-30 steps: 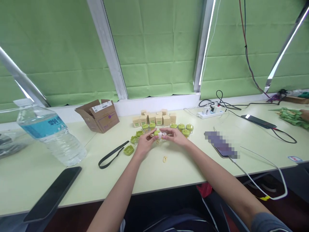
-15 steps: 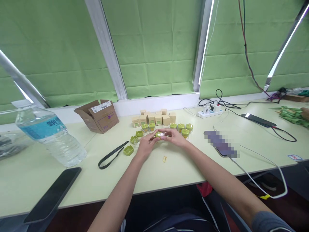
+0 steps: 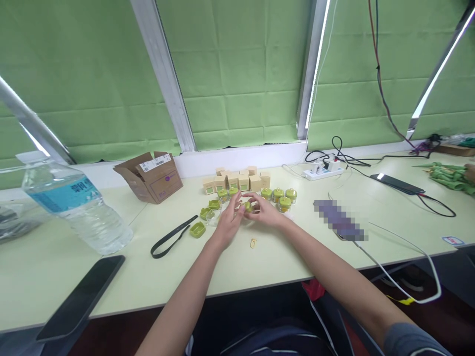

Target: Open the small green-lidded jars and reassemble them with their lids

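Over the middle of the table, a small clear jar with a green lid (image 3: 248, 206) is between my two hands. My left hand (image 3: 228, 222) presses its thumb to the near left side, fingers raised behind. Curved around the jar's right side are the thumb and fingers of my right hand (image 3: 267, 211). Green square lids (image 3: 198, 230) lie beside my left hand, with clear cups (image 3: 213, 217) partly hidden by it. Several closed green-lidded jars (image 3: 285, 202) stand beyond my right hand. A small yellow loop (image 3: 253, 243) lies on the table in front.
Small tan boxes (image 3: 255, 183) stand behind the jars. An open cardboard carton (image 3: 156, 180), a black strap (image 3: 171, 240), a water bottle (image 3: 77, 207) and a black phone (image 3: 83, 296) are left. A power strip (image 3: 323, 172), a blurred-out phone (image 3: 339, 220) and cables are right.
The jar has turned in my hands, its green lid now facing more upward. My left fingers have lifted and straightened somewhat; my right fingers have shifted around the jar.
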Demonstrator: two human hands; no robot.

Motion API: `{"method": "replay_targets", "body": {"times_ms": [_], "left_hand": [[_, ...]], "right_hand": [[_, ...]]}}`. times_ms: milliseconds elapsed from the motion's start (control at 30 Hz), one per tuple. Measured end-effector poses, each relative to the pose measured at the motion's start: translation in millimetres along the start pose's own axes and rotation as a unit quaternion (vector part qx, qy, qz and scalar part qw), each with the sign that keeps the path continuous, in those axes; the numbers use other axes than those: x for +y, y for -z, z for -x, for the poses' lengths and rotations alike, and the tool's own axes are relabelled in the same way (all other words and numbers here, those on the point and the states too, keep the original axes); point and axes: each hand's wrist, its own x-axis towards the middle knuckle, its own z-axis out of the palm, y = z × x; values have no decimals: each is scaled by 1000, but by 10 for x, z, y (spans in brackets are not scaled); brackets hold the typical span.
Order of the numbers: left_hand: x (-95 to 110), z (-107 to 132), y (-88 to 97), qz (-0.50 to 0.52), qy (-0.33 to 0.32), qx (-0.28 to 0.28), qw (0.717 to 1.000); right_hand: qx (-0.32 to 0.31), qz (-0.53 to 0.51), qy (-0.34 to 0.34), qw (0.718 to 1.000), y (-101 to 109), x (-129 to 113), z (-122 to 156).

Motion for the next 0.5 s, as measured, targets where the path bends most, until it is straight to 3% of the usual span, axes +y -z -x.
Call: {"method": "replay_targets", "body": {"times_ms": [133, 233, 500], "left_hand": [[-73, -46, 37, -29, 11, 69, 997], [-117, -60, 55, -63, 18, 84, 994], [-138, -49, 67, -110, -10, 73, 991]], "right_hand": [[30, 201, 22, 979, 151, -14, 4], [29, 305, 3, 952, 291, -50, 22], [-3, 442, -78, 894, 490, -202, 74]]}}
